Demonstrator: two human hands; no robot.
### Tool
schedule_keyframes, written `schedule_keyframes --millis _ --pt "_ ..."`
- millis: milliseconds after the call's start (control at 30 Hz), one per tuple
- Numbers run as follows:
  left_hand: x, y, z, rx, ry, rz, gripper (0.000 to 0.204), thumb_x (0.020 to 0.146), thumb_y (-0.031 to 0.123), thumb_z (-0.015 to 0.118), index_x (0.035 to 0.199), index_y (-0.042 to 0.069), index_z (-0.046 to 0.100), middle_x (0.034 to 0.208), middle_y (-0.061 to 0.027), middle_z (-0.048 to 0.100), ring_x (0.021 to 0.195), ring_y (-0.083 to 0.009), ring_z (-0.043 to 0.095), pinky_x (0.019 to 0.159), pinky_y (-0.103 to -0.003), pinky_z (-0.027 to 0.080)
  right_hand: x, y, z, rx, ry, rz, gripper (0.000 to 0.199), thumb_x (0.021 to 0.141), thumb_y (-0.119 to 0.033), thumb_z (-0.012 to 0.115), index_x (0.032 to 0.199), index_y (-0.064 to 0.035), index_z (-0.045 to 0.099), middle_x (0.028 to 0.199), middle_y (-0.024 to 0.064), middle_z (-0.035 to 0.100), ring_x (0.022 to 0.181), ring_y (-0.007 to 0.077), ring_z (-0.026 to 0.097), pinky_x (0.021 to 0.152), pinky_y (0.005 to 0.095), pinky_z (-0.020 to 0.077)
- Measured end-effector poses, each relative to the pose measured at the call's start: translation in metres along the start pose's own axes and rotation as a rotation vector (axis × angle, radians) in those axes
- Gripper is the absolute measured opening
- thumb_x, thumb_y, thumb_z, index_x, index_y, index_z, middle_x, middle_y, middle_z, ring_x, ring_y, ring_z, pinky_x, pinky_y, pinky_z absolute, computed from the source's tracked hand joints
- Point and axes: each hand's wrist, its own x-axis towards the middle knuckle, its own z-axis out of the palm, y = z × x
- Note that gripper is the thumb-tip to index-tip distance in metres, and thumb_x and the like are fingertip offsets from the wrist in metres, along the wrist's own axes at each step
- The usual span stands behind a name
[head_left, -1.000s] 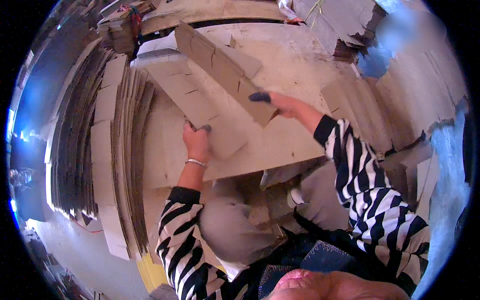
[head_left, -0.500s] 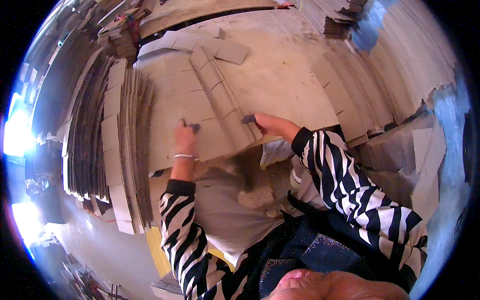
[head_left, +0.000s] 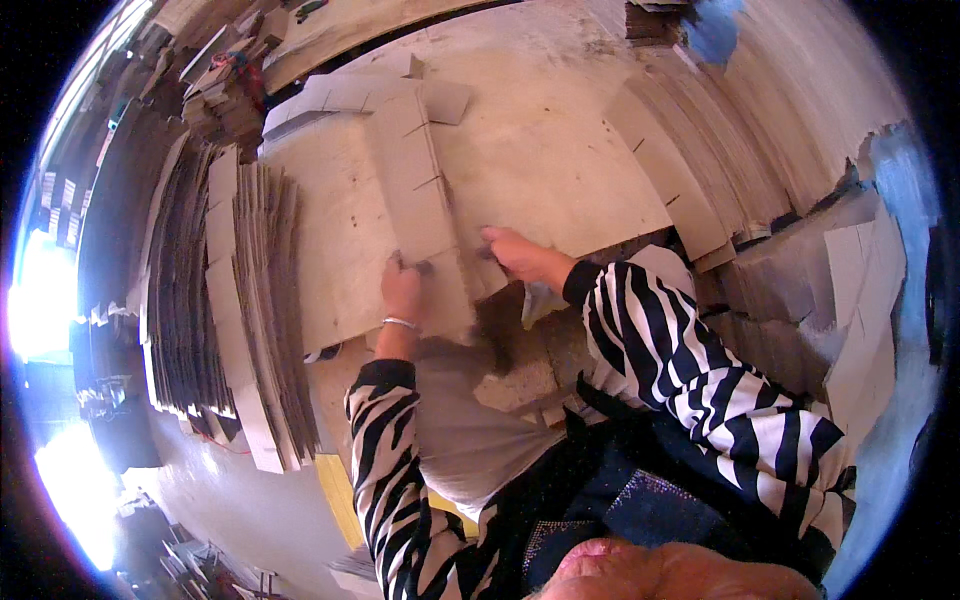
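A long slotted cardboard strip lies lengthwise on the pale board table, its near end reaching toward me. My left hand has its fingers curled at the strip's left edge, near that end. On the opposite side my right hand is bent closed at the right edge, where a narrow layer of cardboard shows. Dark coverings appear on some fingertips, blurred by motion. Across the far end lies another slotted cardboard piece, with a loose flap to its right.
Upright stacks of cardboard strips stand along the table's left side. More slotted cardboard is layered at the right edge. A bundled pile sits at the far left, and brown cardboard sheets lie at lower right.
The folded strips between my hands have come together into one flatter strip. My left hand has moved right, and my right hand slightly left, narrowing the gap between them.
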Motion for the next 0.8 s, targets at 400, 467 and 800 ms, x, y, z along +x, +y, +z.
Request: schedule_keyframes --millis 400,467,800 --pt "-0.031 0.093 0.000 -0.626 -0.417 -0.415 0.029 0.085 0.006 0.057 0.113 -0.002 0.054 0.105 -0.0120 0.063 0.096 -0.0240 0.061 0.087 -0.038 0.050 -0.010 0.000 -0.013 -0.742 0.103 -0.370 0.030 0.077 -0.008 0.050 0.102 0.0074 0.054 0.095 0.0309 0.060 0.092 0.0420 0.060 0.077 0.0483 0.0449" --pt "-0.049 0.102 -0.032 -0.426 -0.239 -0.255 0.029 0.084 0.004 0.058 0.111 -0.002 0.053 0.106 -0.0119 0.063 0.095 -0.0242 0.062 0.085 -0.039 0.050 0.000 -0.008 0.000 -0.886 -0.127 -0.421 0.026 0.078 -0.008 0.051 0.099 0.0073 0.056 0.091 0.0276 0.063 0.088 0.0371 0.063 0.073 0.0455 0.0475" --pt "-0.070 0.135 -0.140 1.192 0.035 0.180 0.069 0.069 0.003 0.068 0.131 0.004 0.037 0.110 -0.0185 0.058 0.094 -0.0401 0.060 0.078 -0.048 0.051 0.032 -0.109 -0.106 -0.911 0.426 -0.449 0.043 0.081 -0.025 0.066 0.118 -0.0042 0.059 0.081 0.0134 0.068 0.075 0.0285 0.065 0.066 0.0387 0.0511"
